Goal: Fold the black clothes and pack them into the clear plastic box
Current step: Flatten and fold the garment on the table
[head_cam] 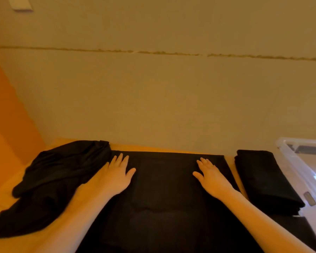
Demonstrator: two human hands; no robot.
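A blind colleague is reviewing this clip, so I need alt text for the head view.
Both hands, left hand and right hand, press flat on a black garment spread on an orange table. A rumpled black pile lies left; a folded black stack sits right, beside a clear plastic box.

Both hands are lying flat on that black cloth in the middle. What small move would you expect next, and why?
Probably a fold: both hands take the far edge of the spread black garment and bring it toward the person. The left hand and right hand lie flat on it near that edge, it looks smooth, and a folded stack already sits beside the clear plastic box.
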